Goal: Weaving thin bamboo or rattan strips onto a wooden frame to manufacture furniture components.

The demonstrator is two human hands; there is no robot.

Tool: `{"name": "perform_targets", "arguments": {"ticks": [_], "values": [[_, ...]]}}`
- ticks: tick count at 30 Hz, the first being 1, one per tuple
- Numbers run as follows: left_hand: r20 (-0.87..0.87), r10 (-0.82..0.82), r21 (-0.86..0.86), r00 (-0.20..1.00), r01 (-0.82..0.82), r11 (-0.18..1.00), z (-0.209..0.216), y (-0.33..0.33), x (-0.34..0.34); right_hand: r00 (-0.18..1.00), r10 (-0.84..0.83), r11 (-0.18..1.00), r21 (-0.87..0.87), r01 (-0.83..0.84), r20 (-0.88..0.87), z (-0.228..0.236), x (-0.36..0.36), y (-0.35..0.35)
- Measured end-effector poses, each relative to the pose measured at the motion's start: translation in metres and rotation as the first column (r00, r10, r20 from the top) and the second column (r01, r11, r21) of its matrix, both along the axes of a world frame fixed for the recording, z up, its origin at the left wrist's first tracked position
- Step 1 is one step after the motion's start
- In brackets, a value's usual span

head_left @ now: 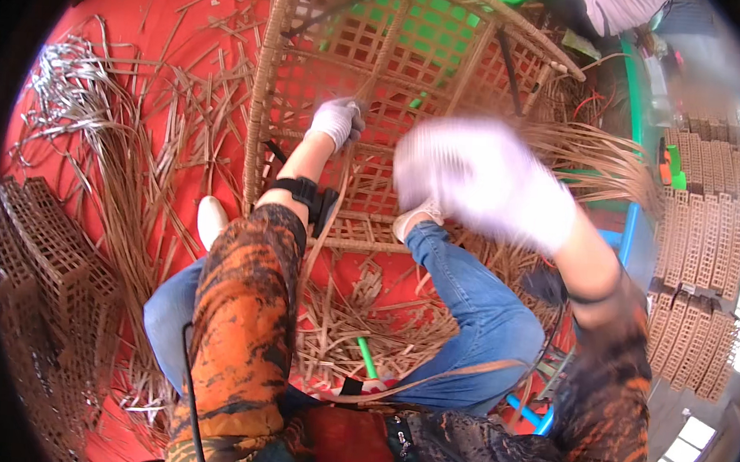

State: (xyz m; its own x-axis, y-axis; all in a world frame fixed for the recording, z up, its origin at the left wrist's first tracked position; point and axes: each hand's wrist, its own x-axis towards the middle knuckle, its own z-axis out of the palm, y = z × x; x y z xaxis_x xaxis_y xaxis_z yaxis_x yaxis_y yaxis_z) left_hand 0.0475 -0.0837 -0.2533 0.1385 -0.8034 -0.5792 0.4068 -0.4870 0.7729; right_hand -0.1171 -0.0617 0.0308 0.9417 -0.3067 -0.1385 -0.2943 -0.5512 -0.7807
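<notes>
A large woven lattice frame (263, 108) of brown strips stands in front of me, its bound rim running up the left side and across the top. My left hand (335, 122), in a white glove, is at the lattice with its fingers curled closed. A flat brown strip (334, 201) runs from the fingers down past my wrist, seemingly pinched in them. To the right, my gloved right hand (469, 169) is raised over the frame's lower right part. Motion smears it, so its fingers and anything in them cannot be made out.
Loose brown strips (125, 179) lie in a long bundle on the red floor covering (128, 8). Stacked lattice panels (60, 252) stand at left, with more stacks (700, 237) at far right. A green stick (367, 358) lies between my legs. Another person's sleeve (617, 8) shows at top right.
</notes>
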Motion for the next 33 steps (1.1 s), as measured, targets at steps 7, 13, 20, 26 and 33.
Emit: {"name": "perform_targets", "arguments": {"ticks": [7, 13, 20, 26, 33], "values": [[-0.084, -0.01, -0.126, 0.996, 0.0, 0.992, 0.005, 0.021, 0.019, 0.51, -0.606, 0.487, 0.223, 0.844, -0.61, -0.204, 0.076, -0.138], [-0.114, -0.055, -0.203, 0.992, 0.031, 0.979, -0.021, 0.015, 0.01, 0.446, -0.812, -0.082, 0.83, 0.551, -0.376, -0.286, 0.067, -0.143], [0.383, 0.216, -0.252, 0.898, -0.124, 0.96, -0.038, -0.01, 0.024, 0.404, -0.902, 0.075, 0.866, 0.495, -0.153, -0.281, 0.064, -0.111], [0.072, 0.113, -0.063, 0.991, -0.108, 0.992, -0.041, -0.066, 0.017, 0.458, -0.879, 0.105, 0.882, 0.46, -0.134, -0.273, 0.048, -0.092], [0.241, 0.033, -0.076, 0.97, -0.015, 0.997, -0.034, -0.092, 0.021, 0.437, -0.869, 0.031, 0.854, 0.519, -0.234, -0.261, 0.049, -0.076]]}}
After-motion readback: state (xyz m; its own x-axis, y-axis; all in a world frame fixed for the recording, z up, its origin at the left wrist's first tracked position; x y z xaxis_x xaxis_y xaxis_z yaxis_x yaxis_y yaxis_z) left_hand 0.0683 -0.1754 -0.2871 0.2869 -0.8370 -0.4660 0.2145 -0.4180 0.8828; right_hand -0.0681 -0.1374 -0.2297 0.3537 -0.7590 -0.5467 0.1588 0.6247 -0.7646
